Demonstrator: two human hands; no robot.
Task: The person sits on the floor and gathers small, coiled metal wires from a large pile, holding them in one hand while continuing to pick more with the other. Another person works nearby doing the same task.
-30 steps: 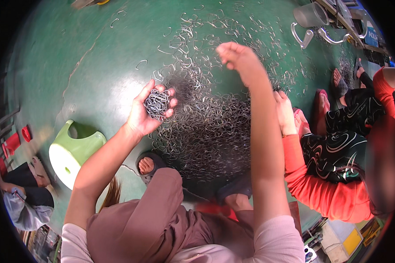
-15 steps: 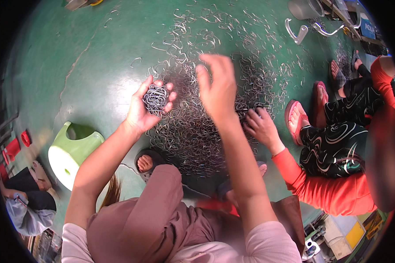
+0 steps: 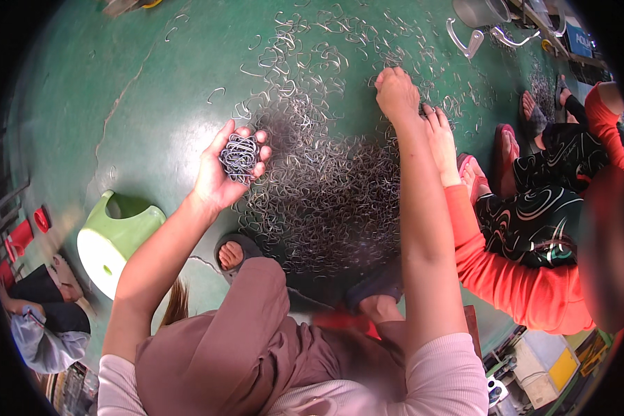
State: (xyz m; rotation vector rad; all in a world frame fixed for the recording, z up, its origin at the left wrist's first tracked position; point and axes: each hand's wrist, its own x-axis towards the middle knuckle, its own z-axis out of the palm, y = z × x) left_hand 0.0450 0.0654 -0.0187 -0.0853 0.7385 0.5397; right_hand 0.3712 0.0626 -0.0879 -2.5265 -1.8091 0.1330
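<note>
Holding a tight bundle of bent wire clips (image 3: 239, 157), your left hand (image 3: 223, 173) is raised palm-up above the green floor (image 3: 118, 83), fingers curled round the bundle so that it sits nested against the palm and fingertips. The bundle lies left of the main heap and above the heap's near-left edge.

Your right hand (image 3: 397, 93) is stretched out far and to the right, knuckles up, fingers bent down into the scattered clips at the far-right fringe of the pile of loose wire clips (image 3: 326, 194). Whether it has pinched any clip cannot be told; the fingertips are hidden under the hand.

The pile spreads over the floor between your two forearms, dense and dark in the middle, thinning into single clips toward the far side.

Just beside your right wrist, on its right, another person's hand (image 3: 442, 142) reaches into the same fringe; its orange-red sleeve (image 3: 506, 270) runs back toward the near right. That person's patterned black garment (image 3: 534, 222) shows to the right.

A pale green plastic stool (image 3: 114, 239) lies tipped at the near left, well apart from the pile. Your foot in a dark sandal (image 3: 232, 253) rests at the near edge of the heap. A grey metal bucket (image 3: 480, 12) stands at the far right.
</note>
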